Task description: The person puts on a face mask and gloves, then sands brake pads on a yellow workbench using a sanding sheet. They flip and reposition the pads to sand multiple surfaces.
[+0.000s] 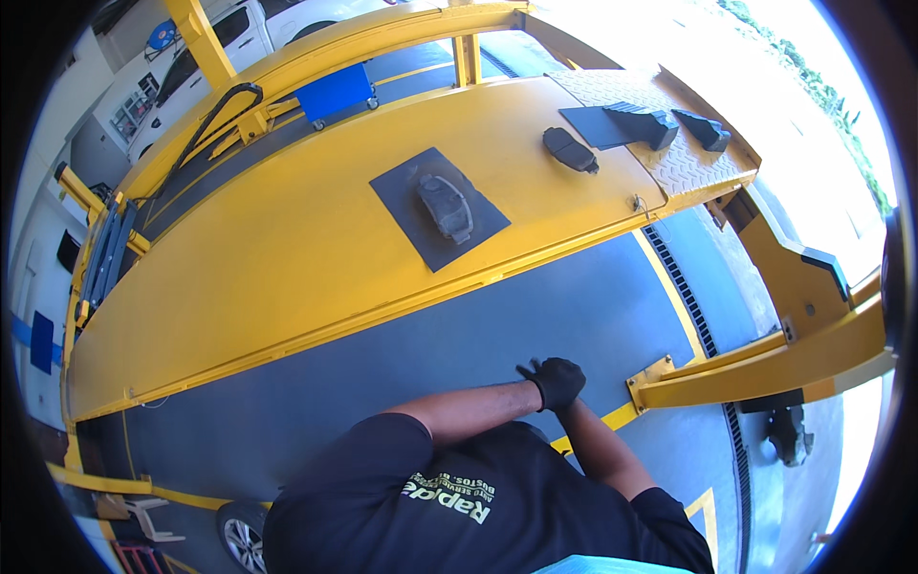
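In the head view, a grey brake pad [445, 208] lies on a dark square sheet [406, 184] near the middle of a long yellow ramp [287, 268]. It sits at a slant, flat on the sheet, with no hand on it. A second, blacker brake pad [571, 150] rests straight on the yellow surface toward the right, apart from the first. Just beyond it, another dark sheet [585, 124] lies with a black wedge-like piece [655, 129] over part of it, and a similar black piece [703, 130] sits on the patterned metal plate [612, 88] at the ramp's end. The pads are set out, but how much has been done to either, or how much is left, cannot be judged from here.

The gloved hands [558, 382] are together, low in front of the body and well apart from both pads. The left forearm [478, 409] reaches across to the right; the right forearm [607, 454] angles up and left to meet it, both elbows bent. The black gloves overlap, so it is hard to say which fingers belong to which hand. Neither hand's grip can be told, and no tool or pad shows in them.
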